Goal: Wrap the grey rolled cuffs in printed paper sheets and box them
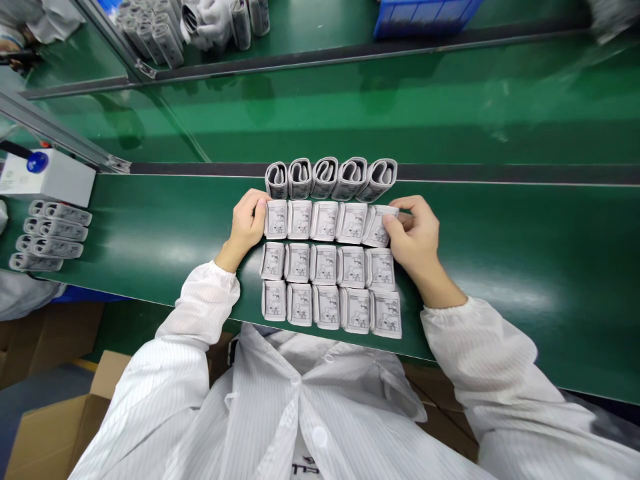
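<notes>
Several rolled light-grey fabric cuffs with printed line drawings, which look like blood pressure cuffs, lie in rows on the green table. At the left end of the second row from the back, my left hand [251, 217] presses its closed fingers against the end cuff [275, 220]. My right hand [413, 233] grips the right end cuff [376, 227] of that row, thumb on its face and fingers behind. The back row [325, 179] shows its coiled ends upward. Two nearer rows [324, 265] [327, 307] lie with their printed faces up.
A conveyor belt [320, 113] runs behind the table [500, 267]. On the far shelf are more rolled cuffs [150, 30] and a blue basket [425, 17]. At left sit a white box [50, 177] and stacked cuffs [55, 230]. A cardboard box [55, 427] stands below.
</notes>
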The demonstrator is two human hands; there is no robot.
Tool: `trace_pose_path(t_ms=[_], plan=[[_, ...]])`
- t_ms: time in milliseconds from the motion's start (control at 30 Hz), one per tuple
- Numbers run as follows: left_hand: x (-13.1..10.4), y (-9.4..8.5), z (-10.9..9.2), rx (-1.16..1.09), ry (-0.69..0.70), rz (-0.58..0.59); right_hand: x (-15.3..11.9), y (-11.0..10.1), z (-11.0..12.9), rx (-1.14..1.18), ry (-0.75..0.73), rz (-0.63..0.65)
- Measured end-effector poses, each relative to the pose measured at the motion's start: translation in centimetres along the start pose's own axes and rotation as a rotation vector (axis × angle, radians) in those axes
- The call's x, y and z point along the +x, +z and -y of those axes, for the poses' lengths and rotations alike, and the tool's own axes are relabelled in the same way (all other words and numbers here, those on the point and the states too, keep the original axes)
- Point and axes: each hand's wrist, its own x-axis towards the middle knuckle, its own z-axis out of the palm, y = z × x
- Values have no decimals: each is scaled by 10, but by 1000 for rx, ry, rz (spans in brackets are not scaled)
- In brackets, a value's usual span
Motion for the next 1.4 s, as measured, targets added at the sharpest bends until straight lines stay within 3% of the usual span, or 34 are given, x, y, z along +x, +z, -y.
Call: trace_pose_path(t_ms=[1400], plan=[[0,0,0,10,-11,4,0,1,-7,-8,-27,-18]])
